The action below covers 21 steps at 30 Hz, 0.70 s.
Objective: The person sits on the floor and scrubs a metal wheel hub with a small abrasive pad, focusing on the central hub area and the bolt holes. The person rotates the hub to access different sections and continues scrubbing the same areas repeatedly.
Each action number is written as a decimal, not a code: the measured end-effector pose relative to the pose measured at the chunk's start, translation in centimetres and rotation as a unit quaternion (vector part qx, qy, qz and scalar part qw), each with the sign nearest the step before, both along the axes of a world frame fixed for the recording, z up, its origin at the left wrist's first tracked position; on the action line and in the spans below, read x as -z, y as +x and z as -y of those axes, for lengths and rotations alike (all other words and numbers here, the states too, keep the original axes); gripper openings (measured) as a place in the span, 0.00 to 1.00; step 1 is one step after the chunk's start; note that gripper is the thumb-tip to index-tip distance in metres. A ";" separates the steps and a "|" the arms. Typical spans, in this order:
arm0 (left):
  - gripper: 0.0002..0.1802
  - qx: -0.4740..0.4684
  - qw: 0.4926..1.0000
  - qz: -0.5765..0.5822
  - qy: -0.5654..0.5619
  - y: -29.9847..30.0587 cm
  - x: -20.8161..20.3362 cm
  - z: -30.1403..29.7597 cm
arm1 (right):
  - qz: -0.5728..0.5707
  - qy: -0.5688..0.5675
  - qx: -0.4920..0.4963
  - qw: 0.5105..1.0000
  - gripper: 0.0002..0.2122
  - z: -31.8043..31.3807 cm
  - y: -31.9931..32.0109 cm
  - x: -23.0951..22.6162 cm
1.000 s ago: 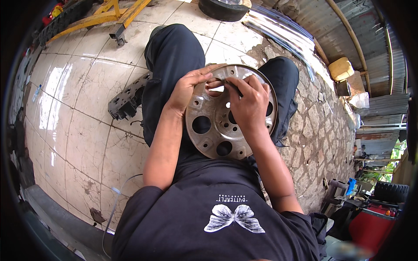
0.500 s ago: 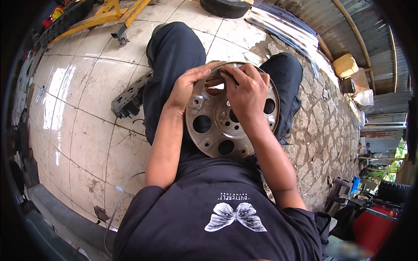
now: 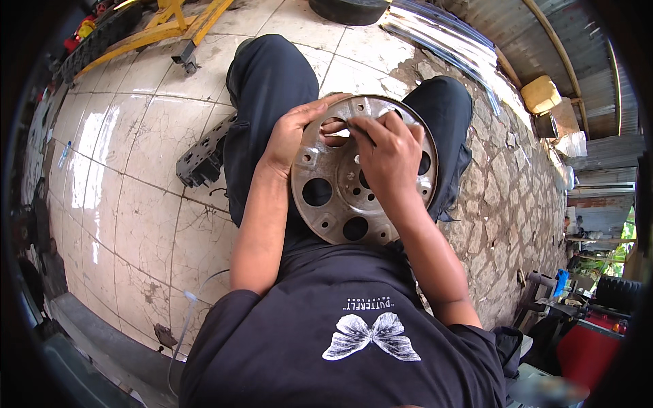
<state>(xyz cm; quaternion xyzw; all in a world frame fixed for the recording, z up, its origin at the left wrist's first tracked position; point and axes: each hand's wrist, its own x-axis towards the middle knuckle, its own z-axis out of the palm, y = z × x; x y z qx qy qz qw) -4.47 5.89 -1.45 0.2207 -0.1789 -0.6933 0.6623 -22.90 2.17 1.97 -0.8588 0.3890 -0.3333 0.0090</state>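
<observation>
A round metal flexplate [image 3: 338,206], grey-brown and stained, rests across my lap. Large round holes ring it, with smaller bolt holes in between and around the middle. My left hand [image 3: 288,141] is closed around its upper left rim; some fingers show through a large hole from behind. Over the plate's upper right part is my right hand [image 3: 391,148], its fingers bent into a pinch near that same hole. Something small and dark seems to be at the fingertips, too hidden to name. The right hand and forearm cover part of the plate's centre.
Left of my leg, a dark metal engine part [image 3: 203,156] lies on the white tiles. A yellow metal stand [image 3: 153,37] and a tyre [image 3: 348,9] are at the far side. Rough stone paving [image 3: 500,204] runs along the right, with a yellow jerrycan [image 3: 541,94] beyond.
My right hand has shifted slightly down and to the right over the plate, uncovering its top edge. The left hand keeps its hold, and the plate stays on my lap.
</observation>
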 end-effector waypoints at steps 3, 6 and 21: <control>0.28 0.007 1.000 0.002 0.000 -0.1 0.1 0.1 | -0.009 0.017 -0.001 1.000 0.08 -2.3 -2.3 0.6; 0.30 0.038 0.996 -0.031 -0.068 1.1 1.4 0.5 | 0.011 0.017 -0.012 1.000 0.10 -1.3 -2.0 0.8; 0.27 0.015 0.998 -0.011 -0.059 0.9 1.0 0.0 | 0.056 -0.005 -0.006 0.998 0.09 0.2 -0.2 0.7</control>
